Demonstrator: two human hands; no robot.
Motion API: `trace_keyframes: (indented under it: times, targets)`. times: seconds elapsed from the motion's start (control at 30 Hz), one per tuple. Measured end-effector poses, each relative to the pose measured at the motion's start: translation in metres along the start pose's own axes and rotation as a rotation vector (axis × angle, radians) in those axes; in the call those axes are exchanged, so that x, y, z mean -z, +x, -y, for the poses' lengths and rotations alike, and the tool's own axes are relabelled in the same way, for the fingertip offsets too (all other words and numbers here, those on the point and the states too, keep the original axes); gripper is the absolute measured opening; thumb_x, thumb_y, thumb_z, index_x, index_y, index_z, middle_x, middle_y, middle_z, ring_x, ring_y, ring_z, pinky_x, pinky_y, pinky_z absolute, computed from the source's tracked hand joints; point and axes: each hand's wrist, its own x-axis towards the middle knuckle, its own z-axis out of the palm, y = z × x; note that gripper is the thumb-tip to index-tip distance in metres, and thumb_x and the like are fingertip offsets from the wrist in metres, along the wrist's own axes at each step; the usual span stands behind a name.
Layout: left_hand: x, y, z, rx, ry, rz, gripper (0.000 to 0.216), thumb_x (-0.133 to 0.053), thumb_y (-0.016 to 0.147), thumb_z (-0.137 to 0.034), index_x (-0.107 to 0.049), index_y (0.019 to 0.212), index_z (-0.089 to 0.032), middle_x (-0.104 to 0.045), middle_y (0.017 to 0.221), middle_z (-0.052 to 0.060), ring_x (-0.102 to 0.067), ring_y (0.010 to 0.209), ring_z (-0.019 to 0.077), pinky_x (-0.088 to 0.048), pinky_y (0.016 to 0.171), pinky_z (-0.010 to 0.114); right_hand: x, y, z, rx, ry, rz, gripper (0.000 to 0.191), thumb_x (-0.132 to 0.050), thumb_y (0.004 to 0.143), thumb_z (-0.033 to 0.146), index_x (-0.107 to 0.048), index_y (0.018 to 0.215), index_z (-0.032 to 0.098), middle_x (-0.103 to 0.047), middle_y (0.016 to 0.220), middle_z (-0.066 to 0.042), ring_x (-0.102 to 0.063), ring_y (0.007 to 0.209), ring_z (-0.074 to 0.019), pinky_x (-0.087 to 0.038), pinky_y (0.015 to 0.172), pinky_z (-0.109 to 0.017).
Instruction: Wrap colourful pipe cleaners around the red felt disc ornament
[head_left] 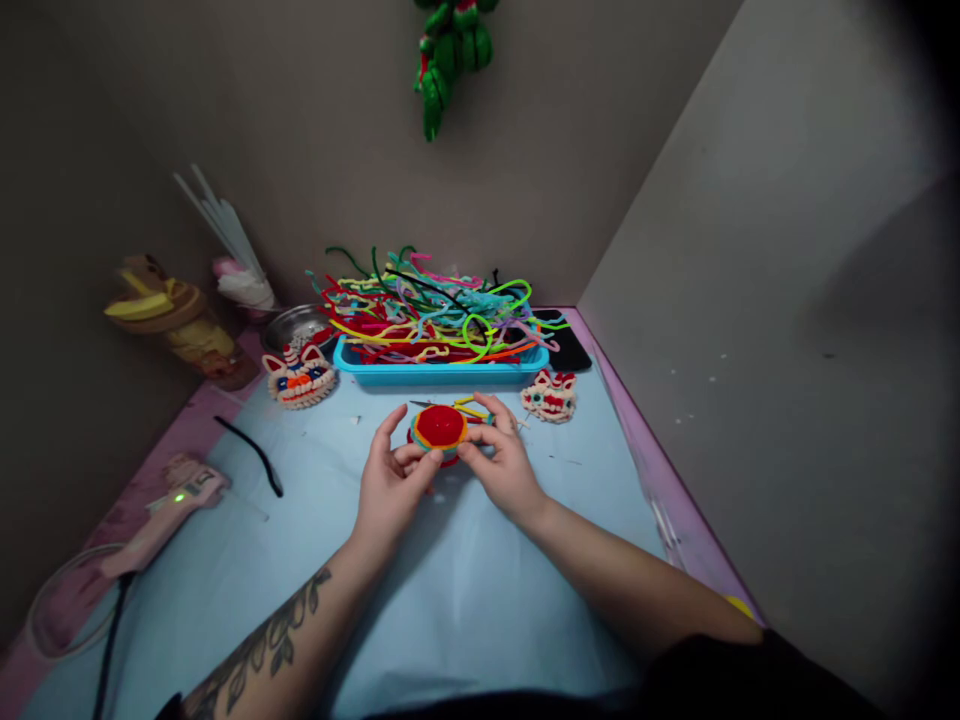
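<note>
Both my hands hold a small round coiled piece (440, 428) with a red top and orange, yellow and green rings round its edge, just above the light blue table cover (420, 600). My left hand (391, 476) pinches its left rim with thumb and fingers. My right hand (501, 452) grips its right side, fingers curled over it. A yellow and green pipe cleaner end sticks out behind the piece by my right fingers.
A blue tray (439, 368) piled with coloured pipe cleaners stands behind. Two small lion-head figures (298, 375) (550, 395) flank it. A pink glue gun (169, 508) and a black pipe cleaner (251, 452) lie left. A phone (564, 340) lies at back right. Walls close in on three sides.
</note>
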Motion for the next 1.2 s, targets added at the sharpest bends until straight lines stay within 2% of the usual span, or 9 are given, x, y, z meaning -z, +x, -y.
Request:
trace_keyframes:
  times: [0.23, 0.3, 0.43, 0.53, 0.63, 0.77, 0.93, 1.07, 1.2]
  targets:
    - [0.002, 0.003, 0.001, 0.050, 0.001, -0.007, 0.081, -0.077, 0.065, -0.032, -0.038, 0.134, -0.018, -0.058, 0.052, -0.007, -0.041, 0.038, 0.0047, -0.030, 0.041, 0.015, 0.000, 0.001, 0.002, 0.037, -0.030, 0.011, 0.011, -0.063, 0.079, 0.028, -0.066, 0.070, 0.021, -0.049, 0.135, -0.009, -0.039, 0.129, -0.0271, -0.033, 0.104, -0.049]
    - [0.004, 0.006, 0.002, 0.054, 0.010, 0.008, 0.083, -0.077, 0.066, -0.032, -0.035, 0.137, -0.017, -0.056, 0.051, -0.007, -0.042, 0.039, 0.0053, -0.031, 0.041, 0.015, -0.001, 0.001, 0.001, 0.034, -0.019, 0.001, 0.012, -0.063, 0.079, 0.028, -0.065, 0.070, 0.021, -0.049, 0.134, -0.009, -0.040, 0.128, -0.0271, -0.033, 0.104, -0.049]
    - [0.006, 0.008, 0.001, 0.035, 0.054, -0.011, 0.090, -0.076, 0.066, -0.031, -0.028, 0.141, -0.020, -0.066, 0.072, -0.001, -0.053, 0.049, 0.0081, -0.044, 0.050, 0.019, -0.002, 0.003, -0.001, -0.003, 0.006, -0.058, 0.010, -0.064, 0.079, 0.028, -0.065, 0.072, 0.021, -0.050, 0.131, -0.010, -0.043, 0.125, -0.0269, -0.035, 0.103, -0.049]
    - [0.005, 0.005, 0.000, -0.077, 0.132, -0.119, 0.080, -0.076, 0.066, -0.030, -0.036, 0.135, -0.022, -0.067, 0.083, 0.001, -0.052, 0.050, 0.0062, -0.043, 0.051, 0.018, -0.003, 0.003, -0.002, -0.050, 0.006, -0.138, 0.010, -0.063, 0.079, 0.028, -0.065, 0.073, 0.020, -0.049, 0.129, -0.011, -0.047, 0.121, -0.0262, -0.037, 0.102, -0.048]
    - [0.001, -0.001, 0.001, -0.124, 0.201, -0.109, 0.074, -0.074, 0.069, -0.029, -0.041, 0.134, -0.021, -0.069, 0.083, 0.004, -0.051, 0.050, 0.0064, -0.042, 0.050, 0.018, -0.003, 0.003, 0.000, -0.003, -0.060, -0.162, 0.010, -0.063, 0.079, 0.026, -0.065, 0.073, 0.020, -0.049, 0.128, -0.011, -0.044, 0.124, -0.0273, -0.034, 0.104, -0.050]
    - [-0.006, -0.006, 0.002, -0.032, 0.192, -0.038, 0.084, -0.073, 0.070, -0.032, -0.032, 0.142, -0.019, -0.072, 0.092, 0.009, -0.058, 0.056, 0.0101, -0.049, 0.056, 0.023, -0.005, -0.001, 0.006, 0.138, -0.161, -0.158, 0.007, -0.061, 0.080, 0.024, -0.065, 0.075, 0.021, -0.047, 0.128, -0.009, -0.033, 0.132, -0.0292, -0.029, 0.109, -0.053]
    - [-0.007, -0.001, 0.001, 0.080, 0.047, -0.041, 0.093, -0.075, 0.068, -0.035, -0.026, 0.145, -0.015, -0.070, 0.071, 0.002, -0.054, 0.047, 0.0083, -0.047, 0.055, 0.023, -0.006, -0.005, 0.011, 0.186, -0.231, -0.092, 0.008, -0.059, 0.081, 0.021, -0.066, 0.081, 0.023, -0.041, 0.136, -0.006, -0.026, 0.136, -0.0306, -0.029, 0.109, -0.055]
    - [-0.001, 0.005, 0.004, 0.140, -0.007, -0.080, 0.087, -0.077, 0.065, -0.034, -0.037, 0.139, -0.011, -0.068, 0.065, 0.001, -0.052, 0.044, 0.0068, -0.042, 0.051, 0.020, -0.005, -0.007, 0.009, 0.225, -0.249, -0.035, 0.016, -0.055, 0.082, 0.017, -0.068, 0.086, 0.024, -0.037, 0.139, -0.005, -0.022, 0.137, -0.0306, -0.028, 0.109, -0.054]
    - [0.001, 0.008, 0.009, 0.132, -0.026, -0.059, 0.072, -0.078, 0.064, -0.033, -0.050, 0.127, -0.012, -0.069, 0.068, 0.002, -0.053, 0.047, 0.0077, -0.042, 0.052, 0.021, -0.004, -0.006, 0.011, 0.221, -0.236, -0.025, 0.014, -0.055, 0.083, 0.019, -0.068, 0.082, 0.023, -0.039, 0.137, -0.005, -0.022, 0.137, -0.0308, -0.026, 0.110, -0.053]
